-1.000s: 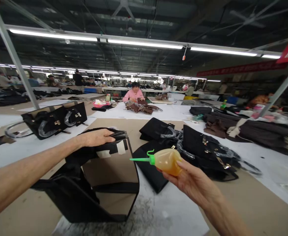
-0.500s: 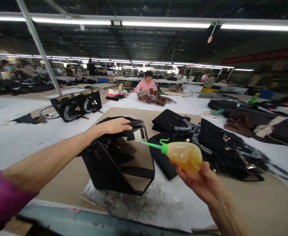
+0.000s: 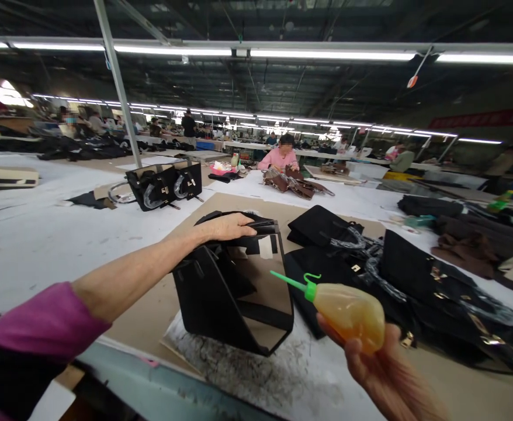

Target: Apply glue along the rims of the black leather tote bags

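A black bag (image 3: 208, 298) with a tan lining stands tilted on the stained board (image 3: 256, 374), its open side facing right. My left hand (image 3: 228, 227) grips the folded top edge of it, fingers closed over the black material. A squeeze bottle of amber liquid (image 3: 348, 310) with a green spout is held in my right hand (image 3: 374, 362), fingers wrapped round its lower side. The spout points left, toward the bag's open side; whether it touches the lining is unclear, though a gap seems to show.
Black bags with plastic-wrapped handles (image 3: 423, 280) lie to the right. Two finished-looking black bags (image 3: 164, 186) stand at back left near a metal pole (image 3: 118, 88). Across the table a person in pink (image 3: 278, 158) sits behind brown pieces (image 3: 294, 182).
The view has turned left, so most things appear farther right. My left hand still grips the bag; my right hand and the bottle sit slightly lower in view.
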`<state>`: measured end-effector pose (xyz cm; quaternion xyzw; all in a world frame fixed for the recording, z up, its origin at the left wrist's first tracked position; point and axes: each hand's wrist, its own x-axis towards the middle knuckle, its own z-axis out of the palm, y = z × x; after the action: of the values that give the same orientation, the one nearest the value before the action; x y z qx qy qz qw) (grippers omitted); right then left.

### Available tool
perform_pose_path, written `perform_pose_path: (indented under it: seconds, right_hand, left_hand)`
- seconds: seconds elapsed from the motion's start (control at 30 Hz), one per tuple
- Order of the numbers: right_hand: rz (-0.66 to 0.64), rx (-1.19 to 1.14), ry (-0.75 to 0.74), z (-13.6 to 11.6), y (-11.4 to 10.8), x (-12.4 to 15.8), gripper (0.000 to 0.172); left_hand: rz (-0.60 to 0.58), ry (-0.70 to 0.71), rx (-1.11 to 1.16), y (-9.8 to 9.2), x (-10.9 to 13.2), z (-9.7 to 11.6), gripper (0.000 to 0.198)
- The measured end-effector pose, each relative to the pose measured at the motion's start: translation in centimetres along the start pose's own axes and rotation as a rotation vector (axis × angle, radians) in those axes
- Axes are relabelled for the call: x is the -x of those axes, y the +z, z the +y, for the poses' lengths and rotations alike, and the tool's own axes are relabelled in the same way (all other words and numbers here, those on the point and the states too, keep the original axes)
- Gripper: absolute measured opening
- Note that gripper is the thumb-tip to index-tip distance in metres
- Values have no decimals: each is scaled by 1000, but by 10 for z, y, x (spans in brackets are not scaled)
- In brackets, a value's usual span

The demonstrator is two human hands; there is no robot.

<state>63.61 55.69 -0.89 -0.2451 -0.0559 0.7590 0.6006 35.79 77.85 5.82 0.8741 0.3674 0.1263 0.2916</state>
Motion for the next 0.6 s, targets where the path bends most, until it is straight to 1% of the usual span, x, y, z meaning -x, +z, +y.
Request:
perform_pose_path:
  seconds: [0.1, 0.2, 0.27, 0.4, 0.6]
  right_hand:
    - [18, 22, -17, -5, 6, 6, 49]
    - [13, 96, -41, -7, 10, 4, 59]
    - [-17, 152, -82, -7, 11, -1, 63]
    - [-70, 241, -170, -6, 10, -8, 56]
    - [-19, 296, -250, -7, 8, -13, 48]
  left_hand:
    - [0, -13, -7, 1, -1, 1, 29]
    - [-12, -7, -26, 4, -3, 5, 29]
    - [-20, -6, -46, 5, -4, 9, 29]
    - [-25, 7, -83, 9, -4, 14, 30]
    - [-25, 27, -98, 11, -3, 16, 35]
